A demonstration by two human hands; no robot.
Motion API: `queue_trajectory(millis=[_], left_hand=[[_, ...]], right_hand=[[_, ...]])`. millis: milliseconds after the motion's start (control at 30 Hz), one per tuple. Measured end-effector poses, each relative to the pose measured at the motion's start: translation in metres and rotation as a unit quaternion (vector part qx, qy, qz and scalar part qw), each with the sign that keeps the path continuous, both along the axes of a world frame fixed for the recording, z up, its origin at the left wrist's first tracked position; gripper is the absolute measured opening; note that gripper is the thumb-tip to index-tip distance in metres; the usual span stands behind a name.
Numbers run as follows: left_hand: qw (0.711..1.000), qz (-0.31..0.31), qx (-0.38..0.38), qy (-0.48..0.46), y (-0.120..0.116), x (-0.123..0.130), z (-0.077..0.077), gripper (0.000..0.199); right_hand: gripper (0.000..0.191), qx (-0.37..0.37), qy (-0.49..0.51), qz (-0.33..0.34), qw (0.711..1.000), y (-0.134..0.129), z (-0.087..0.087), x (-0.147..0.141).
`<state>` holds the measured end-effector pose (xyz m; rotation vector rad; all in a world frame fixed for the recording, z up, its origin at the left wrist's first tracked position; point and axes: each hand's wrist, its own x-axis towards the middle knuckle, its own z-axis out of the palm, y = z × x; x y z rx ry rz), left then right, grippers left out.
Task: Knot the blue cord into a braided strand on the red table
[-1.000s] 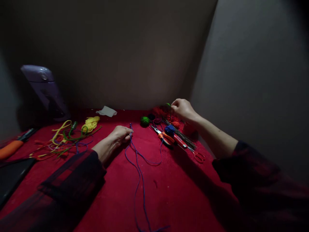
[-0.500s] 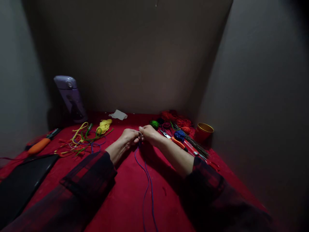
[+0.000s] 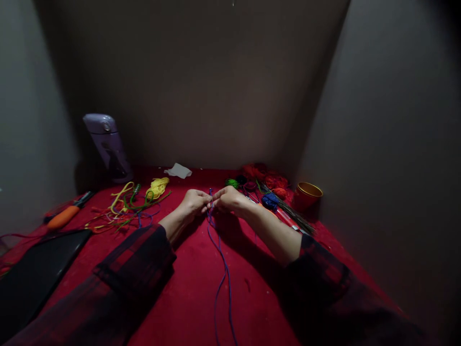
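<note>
Purple cord (image 3: pixel 225 269) hangs in two strands from between my hands and trails toward me over the red tabletop (image 3: pixel 187 298). My left hand (image 3: pixel 195 202) pinches the cord with its fingertips. Close against it, my right hand (image 3: pixel 227 198) also pinches the cord with thumb and forefinger. A short dark bluish end of the cord pokes up above the fingertips. The other fingers are curled, and the exact grip is partly hidden.
On the left are a purple bottle (image 3: pixel 110 146), an orange-handled tool (image 3: pixel 64 216), a black flat object (image 3: pixel 46 259), tangled cords (image 3: pixel 118 211) and a yellow yarn bundle (image 3: pixel 157 188). A white paper scrap (image 3: pixel 179 170) lies behind. Yarn balls (image 3: pixel 270 200), dry stalks (image 3: pixel 293 216) and a red cup (image 3: pixel 307 196) are at right.
My right hand has shifted slightly right. The cord's upper end now shows above my fingertips, and the hanging strands cross lower down. The view has moved a little.
</note>
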<state>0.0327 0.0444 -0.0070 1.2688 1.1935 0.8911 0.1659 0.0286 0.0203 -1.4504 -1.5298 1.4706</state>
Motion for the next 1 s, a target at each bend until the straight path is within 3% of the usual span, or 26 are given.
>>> queue_trajectory(millis=[167, 267, 400, 533, 633, 700, 733, 800, 833, 867, 900, 933, 1000], left_hand=[[1.0, -0.004, -0.006, 0.0, -0.002, -0.001, 0.002, 0.023], [1.0, -0.006, -0.002, -0.008, -0.001, -0.001, 0.001, 0.022], [1.0, -0.009, -0.005, -0.016, -0.001, -0.001, 0.003, 0.022], [0.999, 0.019, -0.027, -0.019, -0.002, 0.0, 0.007, 0.019], [0.998, 0.041, -0.046, -0.013, -0.001, 0.0, 0.006, 0.017], [0.998, 0.041, -0.049, -0.015, 0.001, -0.001, 0.004, 0.017], [0.998, 0.04, -0.05, -0.016, 0.001, -0.001, 0.003, 0.017], [0.998, 0.039, -0.052, -0.017, 0.003, -0.002, 0.001, 0.015], [0.998, 0.037, -0.053, -0.016, 0.003, -0.002, 0.001, 0.014], [0.998, 0.035, -0.054, -0.016, 0.003, -0.002, 0.001, 0.014], [0.998, 0.033, -0.054, -0.015, 0.003, -0.002, 0.001, 0.014], [0.998, 0.029, -0.054, -0.015, 0.002, -0.002, 0.001, 0.014], [0.998, 0.022, -0.051, -0.014, 0.001, -0.002, 0.002, 0.016]], right_hand=[[0.012, -0.002, 0.005, 0.019, 1.0, -0.003, 0.004, 0.014], [0.008, 0.002, 0.034, 0.011, 0.999, -0.005, -0.003, 0.004], [0.01, 0.02, -0.006, -0.008, 1.0, -0.006, -0.009, -0.007], [0.007, 0.012, -0.003, 0.019, 1.0, -0.009, 0.008, 0.023], [0.011, 0.05, -0.102, 0.031, 0.993, -0.018, 0.032, 0.065], [0.016, 0.077, -0.236, 0.006, 0.969, -0.026, 0.049, 0.092], [0.015, 0.101, -0.319, -0.013, 0.942, -0.03, 0.057, 0.102], [0.011, 0.155, -0.508, -0.068, 0.845, -0.036, 0.067, 0.114], [0.011, 0.188, -0.568, -0.079, 0.797, -0.038, 0.07, 0.114], [0.011, 0.227, -0.596, -0.068, 0.767, -0.038, 0.069, 0.11], [0.012, 0.275, -0.589, -0.036, 0.759, -0.037, 0.066, 0.103], [0.012, 0.33, -0.546, 0.01, 0.77, -0.034, 0.061, 0.092], [0.017, 0.402, -0.415, 0.058, 0.814, -0.025, 0.044, 0.063]])
